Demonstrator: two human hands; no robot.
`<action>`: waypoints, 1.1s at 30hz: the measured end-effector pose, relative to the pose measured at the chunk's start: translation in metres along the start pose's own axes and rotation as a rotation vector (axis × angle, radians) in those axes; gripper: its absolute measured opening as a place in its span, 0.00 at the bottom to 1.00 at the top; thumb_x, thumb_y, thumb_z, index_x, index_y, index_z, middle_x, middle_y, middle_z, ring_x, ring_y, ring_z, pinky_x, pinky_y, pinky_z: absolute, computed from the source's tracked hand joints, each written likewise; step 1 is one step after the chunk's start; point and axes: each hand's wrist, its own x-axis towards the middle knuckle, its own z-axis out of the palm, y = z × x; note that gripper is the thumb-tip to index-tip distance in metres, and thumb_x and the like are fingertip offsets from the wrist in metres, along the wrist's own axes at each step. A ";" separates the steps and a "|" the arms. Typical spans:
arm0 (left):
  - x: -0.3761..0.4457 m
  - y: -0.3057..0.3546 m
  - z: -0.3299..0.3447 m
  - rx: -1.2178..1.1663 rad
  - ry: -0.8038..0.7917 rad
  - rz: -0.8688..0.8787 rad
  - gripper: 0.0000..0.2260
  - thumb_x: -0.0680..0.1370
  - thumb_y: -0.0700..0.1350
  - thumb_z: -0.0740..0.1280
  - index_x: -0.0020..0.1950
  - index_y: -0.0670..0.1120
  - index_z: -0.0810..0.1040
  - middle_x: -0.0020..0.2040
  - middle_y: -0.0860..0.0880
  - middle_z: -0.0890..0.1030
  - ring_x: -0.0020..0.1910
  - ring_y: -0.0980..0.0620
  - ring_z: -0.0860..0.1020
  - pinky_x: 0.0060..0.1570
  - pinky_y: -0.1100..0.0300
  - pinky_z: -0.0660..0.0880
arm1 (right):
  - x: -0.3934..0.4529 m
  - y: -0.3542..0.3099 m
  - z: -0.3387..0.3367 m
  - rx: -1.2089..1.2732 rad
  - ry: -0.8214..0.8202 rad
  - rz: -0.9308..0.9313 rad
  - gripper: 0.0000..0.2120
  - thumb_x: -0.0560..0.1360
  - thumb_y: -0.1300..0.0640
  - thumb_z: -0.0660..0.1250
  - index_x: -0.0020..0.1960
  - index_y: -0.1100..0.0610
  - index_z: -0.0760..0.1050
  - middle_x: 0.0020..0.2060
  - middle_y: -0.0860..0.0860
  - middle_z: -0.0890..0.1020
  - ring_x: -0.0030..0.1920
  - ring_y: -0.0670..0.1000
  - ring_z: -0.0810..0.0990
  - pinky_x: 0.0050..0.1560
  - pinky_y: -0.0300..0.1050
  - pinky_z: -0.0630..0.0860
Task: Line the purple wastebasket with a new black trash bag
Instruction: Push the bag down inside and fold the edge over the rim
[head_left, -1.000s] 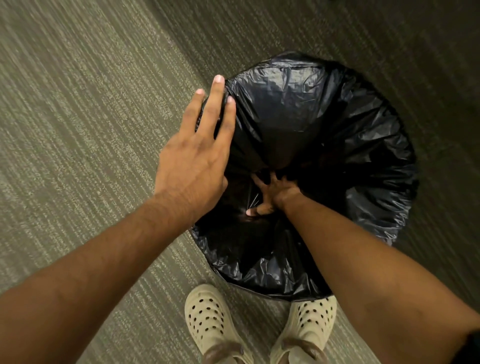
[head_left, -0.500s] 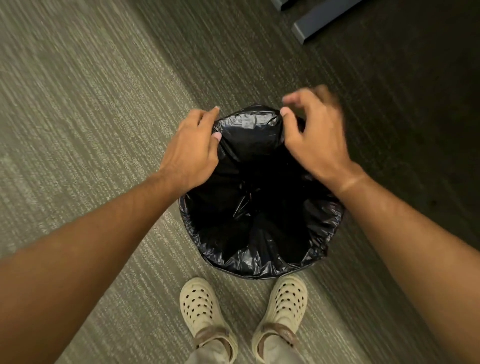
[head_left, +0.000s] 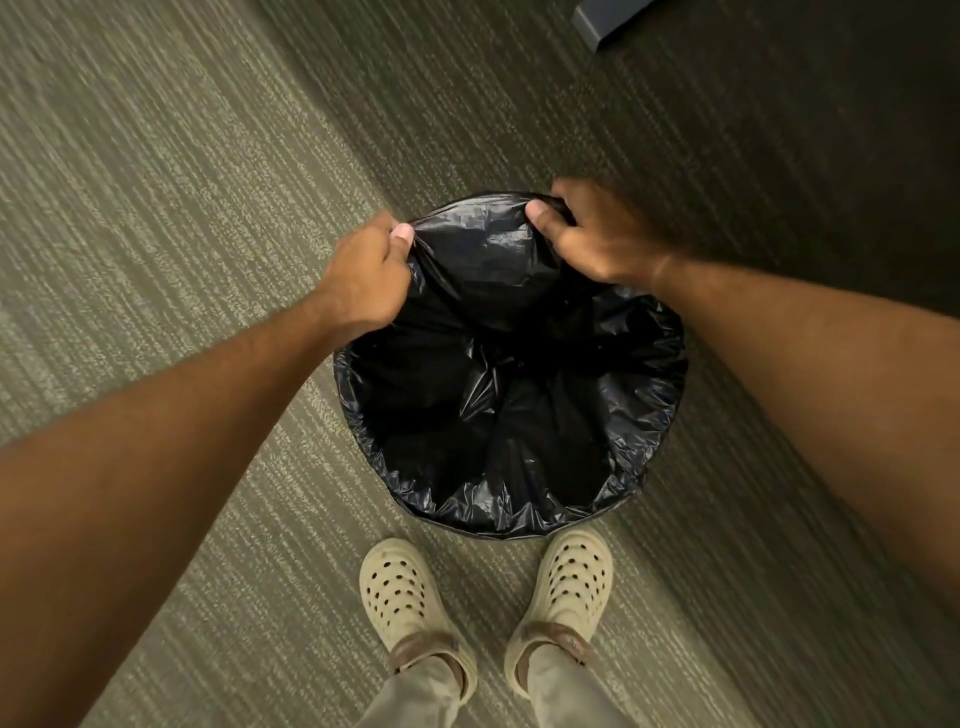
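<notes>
A black trash bag (head_left: 519, 415) lies spread open in the wastebasket on the carpet in front of my feet; its plastic drapes over the rim and hides the purple basket entirely. My left hand (head_left: 363, 278) pinches the bag's far left edge between thumb and fingers. My right hand (head_left: 592, 234) grips the far right edge the same way. Between the two hands the far edge of the bag is stretched taut and raised.
My two feet in cream clogs (head_left: 405, 597) stand just behind the basket on grey striped carpet (head_left: 156, 208). A dark furniture base (head_left: 608, 21) shows at the top right, well beyond the basket.
My right hand came out of the bag's inside and took hold of the far edge. My left hand closed from flat and open onto the edge. The view pulled back from the basket.
</notes>
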 end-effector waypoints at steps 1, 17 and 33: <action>0.000 -0.001 0.000 -0.017 -0.010 -0.001 0.11 0.84 0.47 0.52 0.50 0.43 0.69 0.45 0.44 0.74 0.45 0.48 0.72 0.44 0.56 0.64 | 0.001 0.000 0.001 -0.013 0.012 0.003 0.18 0.79 0.42 0.57 0.47 0.57 0.72 0.48 0.59 0.80 0.49 0.60 0.77 0.43 0.47 0.67; -0.081 -0.019 0.010 -0.276 0.229 -0.282 0.12 0.83 0.55 0.52 0.55 0.48 0.68 0.50 0.49 0.73 0.48 0.52 0.73 0.48 0.55 0.73 | -0.118 0.010 0.015 0.353 0.391 0.622 0.12 0.81 0.42 0.52 0.49 0.49 0.66 0.41 0.44 0.73 0.49 0.55 0.75 0.47 0.47 0.66; -0.137 -0.025 0.037 -0.926 0.091 -0.569 0.27 0.80 0.62 0.51 0.70 0.47 0.72 0.68 0.44 0.76 0.69 0.45 0.72 0.70 0.46 0.67 | -0.185 0.004 0.061 1.013 0.460 1.021 0.31 0.74 0.30 0.55 0.68 0.48 0.70 0.65 0.51 0.76 0.63 0.55 0.75 0.65 0.53 0.70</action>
